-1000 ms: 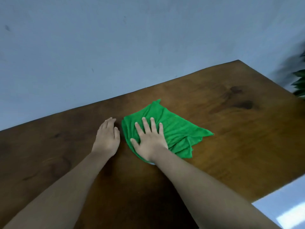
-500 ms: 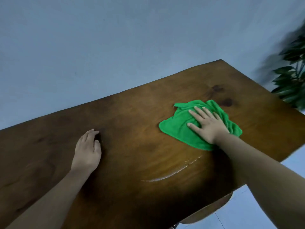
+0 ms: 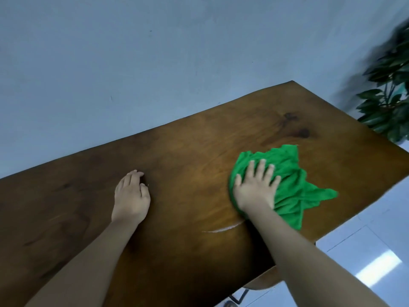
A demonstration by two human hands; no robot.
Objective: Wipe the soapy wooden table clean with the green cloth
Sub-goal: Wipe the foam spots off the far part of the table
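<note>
Pressing flat with spread fingers, the right hand (image 3: 254,189) pinned the crumpled green cloth (image 3: 294,187) at the brown wooden table's (image 3: 188,151) three o'clock side, the left hand (image 3: 131,196) resting open well apart toward nine o'clock, while a thin soapy streak (image 3: 223,229) at the cloth's seven o'clock suggested the wiping was unfinished.

A crumpled green cloth (image 3: 287,185) lies flat on the right part of the dark brown wooden table (image 3: 188,151), near its right edge, with a thin pale wet streak (image 3: 223,228) just beside its near-left corner.
</note>
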